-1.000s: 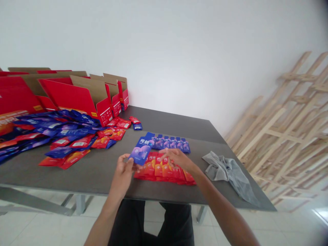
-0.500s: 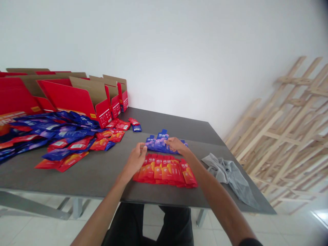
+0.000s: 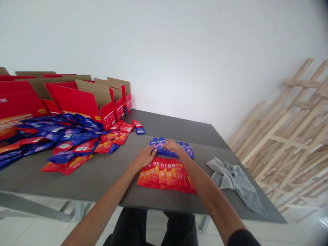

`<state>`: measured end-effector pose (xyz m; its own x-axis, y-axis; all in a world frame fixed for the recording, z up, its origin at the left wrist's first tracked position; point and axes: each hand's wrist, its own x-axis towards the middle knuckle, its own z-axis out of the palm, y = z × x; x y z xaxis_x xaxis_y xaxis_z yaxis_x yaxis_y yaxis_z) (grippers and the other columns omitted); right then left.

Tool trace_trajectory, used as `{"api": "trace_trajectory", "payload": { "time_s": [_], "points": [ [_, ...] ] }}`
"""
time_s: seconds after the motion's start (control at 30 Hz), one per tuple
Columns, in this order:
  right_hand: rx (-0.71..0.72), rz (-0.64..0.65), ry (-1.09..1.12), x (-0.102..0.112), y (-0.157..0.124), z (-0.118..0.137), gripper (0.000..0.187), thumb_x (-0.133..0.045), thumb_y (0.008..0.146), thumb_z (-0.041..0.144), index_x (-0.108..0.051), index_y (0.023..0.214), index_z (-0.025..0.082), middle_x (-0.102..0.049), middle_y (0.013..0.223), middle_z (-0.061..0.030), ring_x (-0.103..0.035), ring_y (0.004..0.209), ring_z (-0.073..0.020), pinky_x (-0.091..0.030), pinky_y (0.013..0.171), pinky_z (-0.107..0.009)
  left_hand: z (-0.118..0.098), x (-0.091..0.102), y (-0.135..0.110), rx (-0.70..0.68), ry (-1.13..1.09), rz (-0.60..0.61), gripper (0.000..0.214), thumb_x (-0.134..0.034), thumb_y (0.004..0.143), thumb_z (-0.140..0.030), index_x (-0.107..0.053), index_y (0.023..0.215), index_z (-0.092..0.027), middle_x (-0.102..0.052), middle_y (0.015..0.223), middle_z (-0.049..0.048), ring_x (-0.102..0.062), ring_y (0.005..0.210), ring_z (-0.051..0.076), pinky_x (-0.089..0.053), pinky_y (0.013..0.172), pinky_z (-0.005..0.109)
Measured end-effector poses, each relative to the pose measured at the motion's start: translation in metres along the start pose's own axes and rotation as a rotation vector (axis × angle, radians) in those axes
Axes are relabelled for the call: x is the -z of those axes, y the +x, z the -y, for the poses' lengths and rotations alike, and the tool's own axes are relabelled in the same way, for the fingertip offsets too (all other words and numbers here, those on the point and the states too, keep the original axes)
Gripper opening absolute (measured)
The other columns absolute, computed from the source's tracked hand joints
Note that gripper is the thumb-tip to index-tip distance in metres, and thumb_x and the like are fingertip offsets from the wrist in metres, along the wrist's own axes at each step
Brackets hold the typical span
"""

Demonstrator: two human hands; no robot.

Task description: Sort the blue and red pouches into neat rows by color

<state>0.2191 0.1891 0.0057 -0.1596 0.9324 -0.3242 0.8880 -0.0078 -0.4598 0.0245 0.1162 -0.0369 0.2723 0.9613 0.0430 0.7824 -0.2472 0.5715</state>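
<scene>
A row of blue pouches (image 3: 188, 149) with white lettering lies overlapped on the grey table. My left hand (image 3: 146, 156) rests against the row's left end, thumb and fingers apart. Over the middle of that row, my right hand (image 3: 172, 146) has its fingers pinched on a blue pouch (image 3: 160, 145); its fingertips partly cover the pouch. Closer to me, a fanned row of red-orange pouches (image 3: 164, 174) lies flat, its right end partly hidden by my right forearm.
Loose blue and red pouches (image 3: 74, 136) are heaped on the left. Behind them stand open red cartons (image 3: 77, 97) with brown insides. A grey cloth (image 3: 228, 176) lies at the table's right side. Wooden frames (image 3: 289, 136) lean against the wall beyond the table's edge (image 3: 256, 177).
The blue pouch at my right hand stuck up above the row and now sits lower, level with its neighbours. My left hand has moved in against the row. The view has shifted slightly.
</scene>
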Motion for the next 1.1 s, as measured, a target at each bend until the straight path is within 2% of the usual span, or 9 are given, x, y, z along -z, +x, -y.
{"api": "trace_trajectory", "payload": {
  "time_s": [0.1,0.2,0.27,0.43,0.77,0.9,0.97,1.0,1.1],
  "points": [
    [-0.036,-0.045,-0.137,-0.002,-0.001,0.002,0.037,-0.061,0.102,0.045,-0.078,0.09,0.013,-0.078,0.084,-0.011,-0.074,0.086,-0.0213,-0.055,0.073,-0.026,0.001,-0.003,-0.003,-0.015,0.006,-0.009,0.06,-0.028,0.107,-0.05,-0.053,0.151,-0.017,-0.047,0.162,0.0176,-0.04,0.154,0.03,-0.029,0.126,0.055],
    [-0.069,-0.117,-0.244,-0.003,-0.007,0.008,0.04,-0.064,0.099,0.047,-0.079,0.107,0.011,-0.077,0.114,-0.0206,-0.071,0.114,-0.0317,-0.055,0.088,-0.03,0.001,-0.003,-0.004,-0.022,0.008,-0.01,0.06,-0.028,0.107,-0.05,-0.053,0.151,-0.018,-0.047,0.163,0.0174,-0.039,0.155,0.03,-0.03,0.126,0.053],
    [-0.086,-0.155,-0.293,-0.004,-0.012,0.013,0.048,-0.064,0.098,0.051,-0.076,0.121,0.01,-0.072,0.129,-0.0236,-0.068,0.123,-0.035,-0.054,0.093,-0.034,0.001,-0.003,-0.003,-0.019,0.012,-0.005,0.06,-0.028,0.108,-0.049,-0.053,0.151,-0.017,-0.046,0.163,0.0177,-0.039,0.155,0.03,-0.029,0.126,0.053],
    [-0.086,-0.198,-0.36,-0.005,-0.021,0.024,0.054,-0.061,0.098,0.058,-0.073,0.127,0.014,-0.071,0.13,-0.0229,-0.068,0.124,-0.0335,-0.053,0.097,-0.035,0.003,-0.005,-0.001,-0.013,0.02,0.003,0.06,-0.028,0.108,-0.05,-0.052,0.152,-0.017,-0.045,0.164,0.018,-0.038,0.155,0.031,-0.028,0.126,0.057],
    [-0.083,-0.231,-0.384,-0.009,-0.03,0.025,0.065,-0.054,0.099,0.063,-0.072,0.129,0.009,-0.07,0.131,-0.0261,-0.067,0.125,-0.0348,-0.051,0.102,-0.038,0.009,-0.008,-0.001,-0.014,-0.008,-0.006,0.059,-0.028,0.107,-0.048,-0.051,0.153,-0.017,-0.046,0.163,0.0164,-0.038,0.156,0.03,-0.027,0.127,0.056],
    [-0.089,-0.262,-0.356,-0.01,-0.035,0.023,0.067,-0.046,0.103,0.064,-0.074,0.128,0.008,-0.071,0.128,-0.0258,-0.068,0.124,-0.0344,-0.051,0.102,-0.038,0.011,-0.008,-0.002,-0.015,-0.032,-0.024,0.061,-0.03,0.106,-0.046,-0.045,0.156,-0.015,-0.044,0.165,0.0165,-0.039,0.155,0.029,-0.029,0.127,0.051],
    [-0.088,-0.292,-0.334,-0.008,-0.039,0.019,0.068,-0.036,0.107,0.062,-0.076,0.124,0.009,-0.074,0.123,-0.0249,-0.069,0.121,-0.0333,-0.051,0.1,-0.038,0.017,0.002,-0.006,-0.026,-0.055,-0.107,0.064,-0.031,0.105,-0.045,-0.039,0.158,-0.011,-0.042,0.166,0.0187,-0.04,0.154,0.027,-0.033,0.126,0.045],
    [-0.086,-0.31,-0.322,-0.007,-0.042,0.016,0.069,-0.032,0.108,0.06,-0.078,0.121,0.01,-0.075,0.12,-0.0243,-0.07,0.119,-0.0328,-0.051,0.099,-0.037,0.022,0.011,-0.011,-0.023,-0.057,-0.191,0.064,-0.032,0.104,-0.043,-0.038,0.158,-0.009,-0.043,0.165,0.0198,-0.042,0.153,0.027,-0.035,0.125,0.044],
    [-0.075,-0.368,-0.287,0.001,-0.052,0.004,0.071,-0.024,0.111,0.055,-0.08,0.115,0.013,-0.077,0.114,-0.0214,-0.072,0.114,-0.0314,-0.051,0.095,-0.036,0.045,0.051,-0.033,0.08,0.059,-0.528,0.057,-0.037,0.099,-0.033,-0.049,0.148,-0.007,-0.059,0.149,0.0214,-0.054,0.14,0.031,-0.041,0.119,0.047]
  ]
}}
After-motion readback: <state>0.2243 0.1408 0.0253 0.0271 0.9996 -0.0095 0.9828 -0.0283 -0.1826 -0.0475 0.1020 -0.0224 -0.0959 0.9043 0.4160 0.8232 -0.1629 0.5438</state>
